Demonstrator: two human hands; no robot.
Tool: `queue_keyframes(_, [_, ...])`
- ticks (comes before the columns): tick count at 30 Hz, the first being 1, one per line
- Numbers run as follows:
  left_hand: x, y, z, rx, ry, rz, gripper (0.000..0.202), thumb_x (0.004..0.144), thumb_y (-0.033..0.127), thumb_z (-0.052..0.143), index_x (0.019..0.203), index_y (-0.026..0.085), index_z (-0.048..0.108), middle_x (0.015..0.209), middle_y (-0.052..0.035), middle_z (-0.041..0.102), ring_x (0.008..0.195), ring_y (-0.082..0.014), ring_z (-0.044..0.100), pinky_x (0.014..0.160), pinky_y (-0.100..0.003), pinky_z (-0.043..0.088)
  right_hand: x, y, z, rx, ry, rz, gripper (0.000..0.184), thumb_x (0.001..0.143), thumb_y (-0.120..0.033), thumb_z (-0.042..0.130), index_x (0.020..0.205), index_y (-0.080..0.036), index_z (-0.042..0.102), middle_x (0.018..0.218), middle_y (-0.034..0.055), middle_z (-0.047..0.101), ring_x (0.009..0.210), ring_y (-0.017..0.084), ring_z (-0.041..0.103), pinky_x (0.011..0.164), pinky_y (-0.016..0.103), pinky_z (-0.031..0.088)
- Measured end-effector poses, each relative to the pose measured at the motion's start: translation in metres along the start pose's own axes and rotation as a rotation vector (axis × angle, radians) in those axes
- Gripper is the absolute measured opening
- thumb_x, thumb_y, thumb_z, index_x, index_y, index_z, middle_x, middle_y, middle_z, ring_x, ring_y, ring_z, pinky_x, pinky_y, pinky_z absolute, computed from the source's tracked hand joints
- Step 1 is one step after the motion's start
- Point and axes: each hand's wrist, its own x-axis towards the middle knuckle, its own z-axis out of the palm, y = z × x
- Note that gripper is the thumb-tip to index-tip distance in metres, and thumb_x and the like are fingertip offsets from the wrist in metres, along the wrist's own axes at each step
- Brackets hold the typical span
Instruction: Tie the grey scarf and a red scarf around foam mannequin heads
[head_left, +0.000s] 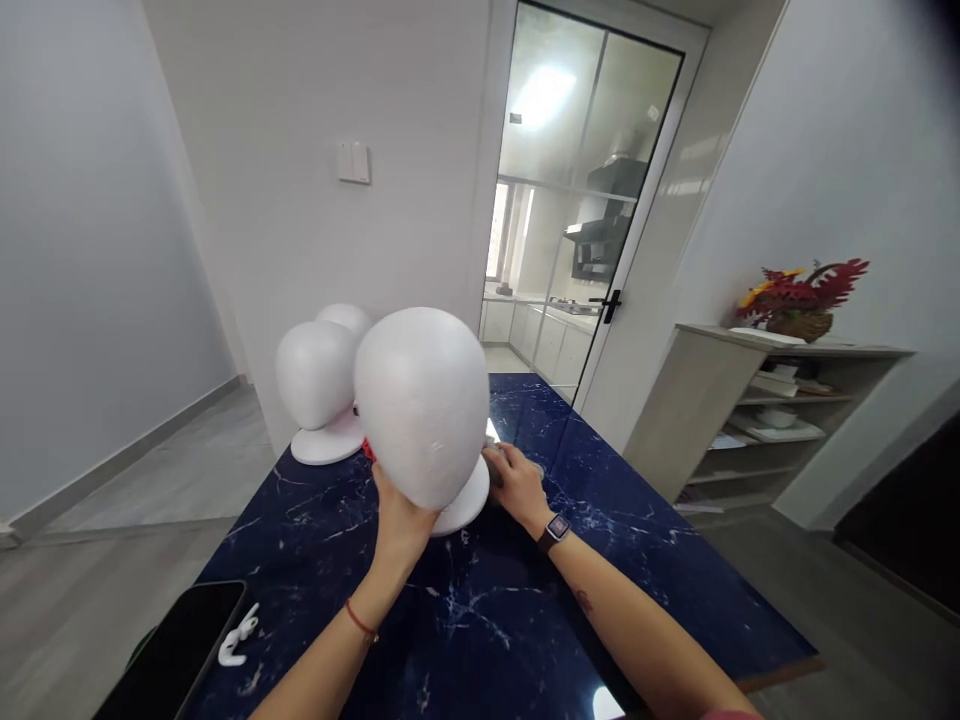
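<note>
A large white foam mannequin head (421, 400) stands right before me, its smooth rounded back toward the camera. Its round white base (469, 497) rests on the blue table. My left hand (401, 515) is closed around the neck from the left, most fingers hidden behind the head. To the right of the base, my right hand (519, 487) is closed over a greyish thing (495, 470) low at the tabletop; its kind is mostly covered by the fingers. Something red (368, 449) peeks out left of the head.
Two more white foam heads, a nearer one (313, 375) and one behind (345, 317), stand at the table's back left. A black phone (176, 650) and white earbuds (238, 638) lie front left on the dark blue marbled table (480, 620). A shelf (750, 400) stands right.
</note>
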Motion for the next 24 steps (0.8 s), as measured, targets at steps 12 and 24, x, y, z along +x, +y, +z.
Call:
queue_keyframes(12, [-0.021, -0.050, 0.006, 0.211, -0.161, 0.091, 0.065, 0.071, 0.033, 0.066, 0.127, 0.012, 0.040, 0.124, -0.0152, 0.037, 0.124, -0.0316, 0.034, 0.102, -0.049, 0.036, 0.002, 0.056, -0.006, -0.020, 0.348, 0.297, 0.023, 0.088, -0.021, 0.038, 0.097, -0.019, 0.059, 0.112, 0.0090, 0.061, 0.113, 0.023, 0.050, 0.105, 0.050, 0.024])
queue_keyframes(24, [-0.015, -0.061, 0.008, 0.304, -0.130, 0.084, 0.066, 0.072, 0.042, 0.066, 0.126, 0.015, 0.041, 0.119, -0.0154, 0.050, 0.112, -0.0322, 0.050, 0.091, -0.046, 0.044, 0.006, 0.070, -0.017, 0.809, 0.730, 0.831, 0.017, 0.084, -0.036, 0.044, 0.084, -0.020, 0.049, 0.077, -0.0008, 0.051, 0.073, 0.015, 0.045, 0.071, 0.026, 0.034])
